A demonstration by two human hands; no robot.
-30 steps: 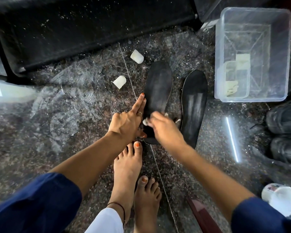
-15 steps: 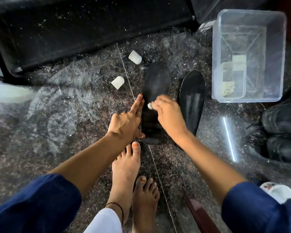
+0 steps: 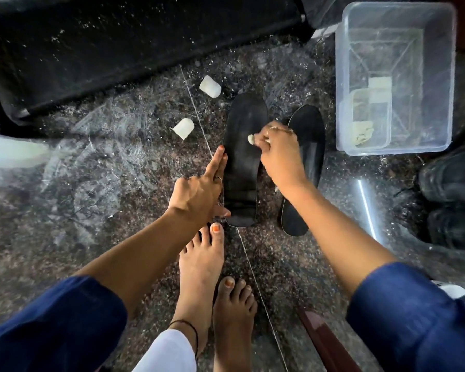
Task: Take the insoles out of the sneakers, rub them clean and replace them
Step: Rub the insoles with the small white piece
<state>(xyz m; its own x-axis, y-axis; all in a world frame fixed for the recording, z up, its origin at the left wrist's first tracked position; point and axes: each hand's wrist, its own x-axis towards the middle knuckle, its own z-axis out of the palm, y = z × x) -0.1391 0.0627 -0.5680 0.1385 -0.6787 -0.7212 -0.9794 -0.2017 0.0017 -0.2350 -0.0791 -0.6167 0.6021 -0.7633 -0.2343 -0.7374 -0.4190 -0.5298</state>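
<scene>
Two black insoles lie side by side on the speckled floor. My left hand [image 3: 199, 191] presses the left edge of the left insole [image 3: 243, 167], index finger stretched along it and thumb at its heel. My right hand [image 3: 279, 154] pinches a small white eraser-like piece [image 3: 251, 139] against the middle of that insole. The right insole [image 3: 308, 135] lies partly under my right wrist. Two black sneakers [image 3: 451, 200] stand at the right edge, partly cut off.
Two more white pieces [image 3: 210, 86] [image 3: 183, 128] lie on the floor to the upper left. A clear plastic box [image 3: 395, 76] stands at the upper right. My bare feet [image 3: 202, 269] are just below the insoles. A white cup [image 3: 452, 291] peeks out behind my right sleeve.
My right hand has slid the white piece up the left insole from the heel area to its middle. My left hand has kept its hold on the edge.
</scene>
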